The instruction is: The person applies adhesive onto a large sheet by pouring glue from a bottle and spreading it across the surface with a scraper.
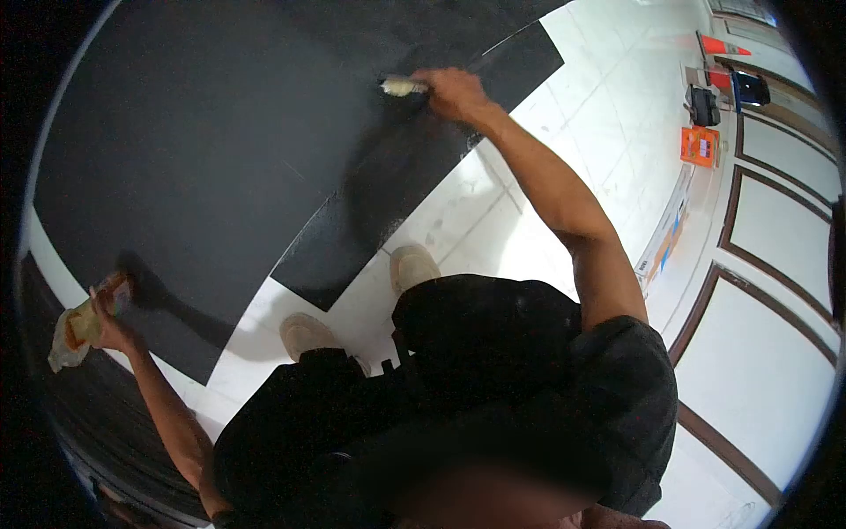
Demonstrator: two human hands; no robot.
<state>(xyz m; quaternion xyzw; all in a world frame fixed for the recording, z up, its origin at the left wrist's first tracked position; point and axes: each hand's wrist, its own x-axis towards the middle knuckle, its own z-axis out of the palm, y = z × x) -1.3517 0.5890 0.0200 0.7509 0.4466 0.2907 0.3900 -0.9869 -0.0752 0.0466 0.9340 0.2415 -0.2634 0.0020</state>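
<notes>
My right hand [456, 94] is closed around a brush with pale bristles [401, 87]. The bristles are over, or touching, a large black sheet [211, 150] that lies on the white floor. At the far left, my left hand [107, 324] grips a see-through plastic container [75, 339] with yellowish-brown stuff in it. A brownish part of it shows on the other side of the hand, near the sheet's edge. The exact kind of container cannot be made out. A narrower black strip [339, 251] lies along the sheet's near edge.
My two shoes [412, 267] stand on white floor tiles [458, 212] beside the strip. Along the right wall are an orange box [700, 146], a dark bag [704, 106], an orange cone [724, 47] and a long flat carton [663, 231]. Dark-framed white panels [780, 212] line that wall.
</notes>
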